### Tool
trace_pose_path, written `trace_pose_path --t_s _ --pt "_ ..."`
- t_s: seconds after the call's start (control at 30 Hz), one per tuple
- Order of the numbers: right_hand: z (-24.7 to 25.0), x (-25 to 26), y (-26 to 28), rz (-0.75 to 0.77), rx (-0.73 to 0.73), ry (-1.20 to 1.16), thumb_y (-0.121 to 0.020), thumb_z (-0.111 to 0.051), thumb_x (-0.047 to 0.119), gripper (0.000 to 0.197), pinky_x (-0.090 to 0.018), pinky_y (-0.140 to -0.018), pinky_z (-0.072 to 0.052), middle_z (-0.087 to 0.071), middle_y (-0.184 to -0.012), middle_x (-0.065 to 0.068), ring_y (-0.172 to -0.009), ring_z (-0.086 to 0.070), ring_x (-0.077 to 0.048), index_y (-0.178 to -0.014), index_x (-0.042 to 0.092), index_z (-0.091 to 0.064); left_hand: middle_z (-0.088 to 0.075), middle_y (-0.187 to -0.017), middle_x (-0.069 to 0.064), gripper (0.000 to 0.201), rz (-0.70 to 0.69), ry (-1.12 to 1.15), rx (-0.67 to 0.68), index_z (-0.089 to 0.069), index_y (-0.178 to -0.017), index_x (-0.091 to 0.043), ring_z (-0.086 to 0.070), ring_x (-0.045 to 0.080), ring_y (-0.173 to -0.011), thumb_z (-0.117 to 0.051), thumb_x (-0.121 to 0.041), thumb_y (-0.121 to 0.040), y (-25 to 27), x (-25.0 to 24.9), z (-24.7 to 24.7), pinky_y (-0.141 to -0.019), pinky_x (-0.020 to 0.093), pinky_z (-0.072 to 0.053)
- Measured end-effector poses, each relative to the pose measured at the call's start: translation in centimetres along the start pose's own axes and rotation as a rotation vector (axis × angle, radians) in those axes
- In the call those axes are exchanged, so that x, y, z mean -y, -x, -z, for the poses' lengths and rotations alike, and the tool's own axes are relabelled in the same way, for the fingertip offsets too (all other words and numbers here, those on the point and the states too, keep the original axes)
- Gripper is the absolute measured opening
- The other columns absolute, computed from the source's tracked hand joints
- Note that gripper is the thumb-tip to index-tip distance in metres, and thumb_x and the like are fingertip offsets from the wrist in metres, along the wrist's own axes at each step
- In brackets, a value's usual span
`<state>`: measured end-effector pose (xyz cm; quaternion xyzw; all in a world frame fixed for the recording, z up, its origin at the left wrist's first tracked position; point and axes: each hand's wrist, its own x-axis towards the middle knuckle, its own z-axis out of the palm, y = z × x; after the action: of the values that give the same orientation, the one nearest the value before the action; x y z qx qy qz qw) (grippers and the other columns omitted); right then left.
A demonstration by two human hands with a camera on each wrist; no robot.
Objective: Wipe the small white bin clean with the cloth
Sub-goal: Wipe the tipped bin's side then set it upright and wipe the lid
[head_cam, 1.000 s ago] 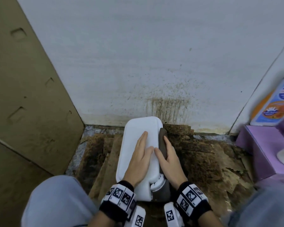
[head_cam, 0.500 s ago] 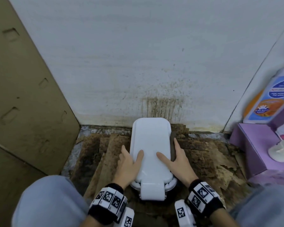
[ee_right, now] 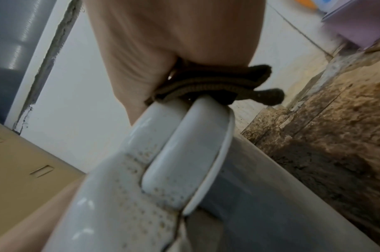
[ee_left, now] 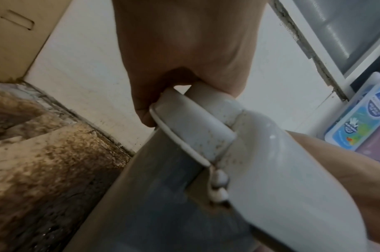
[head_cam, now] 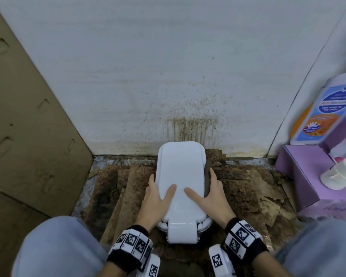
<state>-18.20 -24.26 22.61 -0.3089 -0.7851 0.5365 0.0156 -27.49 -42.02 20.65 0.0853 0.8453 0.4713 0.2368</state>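
Bin (head_cam: 181, 176) gripped by left hand (head_cam: 155, 198) and right hand (head_cam: 212, 196); the pinched cloth (head_cam: 207, 176) probably slips if squeezed unevenly.

Evenly and softly lit in the head view, neither bright nor dim, with no hard shadows on the far wall (head_cam: 168, 66). Slightly soft throughout; straight lines bowed by the wide lens, most at the left panel (head_cam: 28, 116) and right corner. Bottle (head_cam: 324, 108) at the right edge smeared, label text unreadable. Faint sheen on the bin lid (head_cam: 181, 176), no harsh glare. Dimmer and warmer in both wrist views, with each hand (ee_left: 184, 51) in shade and close to the lens. Grainy and blurred along the near edge of the right wrist view; small white glints on the bin's glossy hinge end (ee_right: 111, 213). Cloth (ee_right: 217, 85) dark, weave just legible.
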Motion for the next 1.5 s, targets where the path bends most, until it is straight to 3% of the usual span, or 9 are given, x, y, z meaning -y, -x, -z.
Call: trace_pose_path --t_s 0.17,0.37,0.57,0.77,1.03,1.17,1.3,1.4,1.5 --pt "-1.2 -0.1 1.3 -0.011 -0.124 -0.084 -0.066 -0.078 0.070 0.122 -0.051 -0.106 -0.047 -0.031 -0.139 0.007 -0.135 -0.038 -0.021 -0.158 0.038 -0.004 -0.038 -0.161 -0.003 0.109 -0.012 -0.017 0.061 0.006 -0.160 -0.039 -0.053 0.023 -0.132 -0.056 -0.081 -0.081 -0.5 -1.2 1.2 -0.105 0.050 -0.049" --pt "-3.9 0.3 4.1 -0.093 -0.264 -0.165 -0.077 -0.078 0.058 0.120 -0.044 -0.112 -0.035 -0.017 -0.152 0.002 -0.142 -0.023 -0.024 -0.159 0.032 0.007 -0.054 -0.148 -0.003 0.113 -0.084 -0.121 0.162 0.014 -0.159 -0.041 -0.065 0.013 -0.111 -0.060 -0.077 -0.081 -1.9 -1.9 3.0 -0.085 0.034 -0.056" --pt "-5.4 0.0 3.3 -0.060 -0.287 -0.197 -0.076 -0.074 0.065 0.120 -0.043 -0.113 -0.034 -0.016 -0.149 0.006 -0.139 -0.020 -0.019 -0.158 0.036 0.009 -0.046 -0.152 0.000 0.109 -0.053 -0.121 0.117 0.006 -0.156 -0.047 -0.061 0.022 -0.119 -0.058 -0.085 -0.076 -2.2 -1.3 3.1 -0.094 0.048 -0.056" --pt "-3.9 -0.1 0.4 -0.029 -0.246 -0.215 -0.081 -0.063 0.071 0.110 -0.047 -0.116 -0.034 -0.011 -0.153 0.010 -0.145 -0.016 -0.020 -0.156 0.043 0.012 -0.032 -0.161 0.007 0.091 -0.022 -0.203 -0.038 -0.015 -0.159 -0.021 -0.039 0.025 -0.143 -0.054 -0.068 -0.092 -0.5 -1.1 2.2 -0.111 0.046 -0.040" --pt "1.8 1.0 -5.6 -0.006 -0.099 -0.073 -0.088 -0.052 0.072 0.104 -0.056 -0.119 -0.017 0.008 -0.166 -0.003 -0.154 0.006 -0.028 -0.158 0.035 0.014 -0.032 -0.147 0.010 0.082 0.112 -0.183 -0.287 -0.028 -0.152 -0.014 -0.046 0.028 -0.126 -0.047 -0.069 -0.093 2.6 0.4 1.0 -0.097 0.037 -0.040" --pt "4.1 0.5 -8.7 0.080 -0.025 0.005 -0.074 -0.057 0.087 0.103 -0.063 -0.115 -0.029 -0.021 -0.162 0.003 -0.150 -0.018 -0.032 -0.156 0.049 -0.008 -0.041 -0.127 0.005 0.071 0.229 -0.114 -0.247 -0.042 -0.128 -0.015 -0.051 0.025 -0.111 -0.049 -0.074 -0.088 4.0 0.4 0.3 -0.088 0.036 -0.038" --pt "5.6 -0.4 -10.0 0.213 0.072 -0.033 -0.073 -0.072 0.075 0.083 -0.048 -0.094 -0.057 -0.043 -0.147 0.012 -0.133 -0.048 -0.020 -0.144 0.059 -0.033 -0.054 -0.104 0.001 0.057 0.211 0.018 -0.274 -0.048 -0.102 -0.015 -0.059 0.017 -0.095 -0.060 -0.069 -0.086 4.9 0.3 -0.1 -0.070 0.032 -0.042" --pt "5.5 -0.2 -10.2 0.230 0.065 -0.058 -0.072 -0.074 0.074 0.082 -0.046 -0.089 -0.060 -0.045 -0.144 0.011 -0.130 -0.051 -0.020 -0.142 0.058 -0.036 -0.061 -0.099 0.001 0.053 0.180 0.075 -0.302 -0.050 -0.098 -0.018 -0.062 0.014 -0.090 -0.064 -0.067 -0.084 4.5 0.5 0.0 -0.070 0.033 -0.048" --pt "5.3 -0.6 -10.6 0.234 0.046 -0.086 -0.070 -0.075 0.075 0.083 -0.055 -0.102 -0.050 -0.044 -0.145 0.013 -0.135 -0.046 -0.020 -0.141 0.060 -0.036 -0.064 -0.097 -0.003 0.050 0.173 0.050 -0.318 -0.053 -0.097 -0.023 -0.064 0.013 -0.089 -0.064 -0.069 -0.083 4.2 0.7 0.1 -0.075 0.036 -0.052"
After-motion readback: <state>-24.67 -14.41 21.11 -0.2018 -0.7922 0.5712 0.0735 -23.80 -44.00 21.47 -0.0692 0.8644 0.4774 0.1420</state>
